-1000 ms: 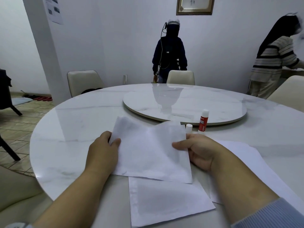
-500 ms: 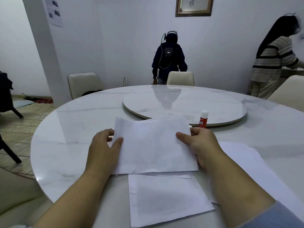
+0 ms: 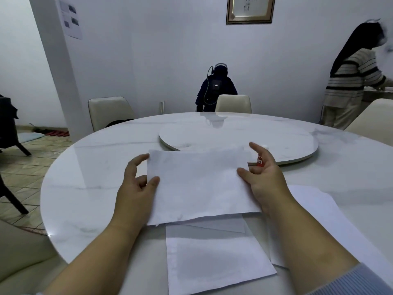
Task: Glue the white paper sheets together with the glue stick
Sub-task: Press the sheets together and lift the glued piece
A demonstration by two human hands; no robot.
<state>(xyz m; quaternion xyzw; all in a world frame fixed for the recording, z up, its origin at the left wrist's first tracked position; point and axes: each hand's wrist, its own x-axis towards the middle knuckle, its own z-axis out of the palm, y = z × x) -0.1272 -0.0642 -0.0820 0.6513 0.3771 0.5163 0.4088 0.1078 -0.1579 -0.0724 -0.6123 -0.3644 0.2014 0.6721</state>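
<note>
I held the top sheet [image 3: 200, 184] by its two short edges, left hand [image 3: 136, 188] pinching the left edge, right hand [image 3: 263, 177] with thumb on the right edge and fingers spread loose behind. It hung over the lower sheet [image 3: 214, 258] on the worktop [image 3: 95, 167], far edges overlapping. The glue stick [image 3: 259, 160] stood just behind my right hand. To do this well, I judged I should square the edges first, lower one side, then smooth across to avoid wrinkles.

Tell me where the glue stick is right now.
The glue stick stands upright on the table, right of centre, against the turntable's near edge and mostly hidden behind the right hand.
</note>
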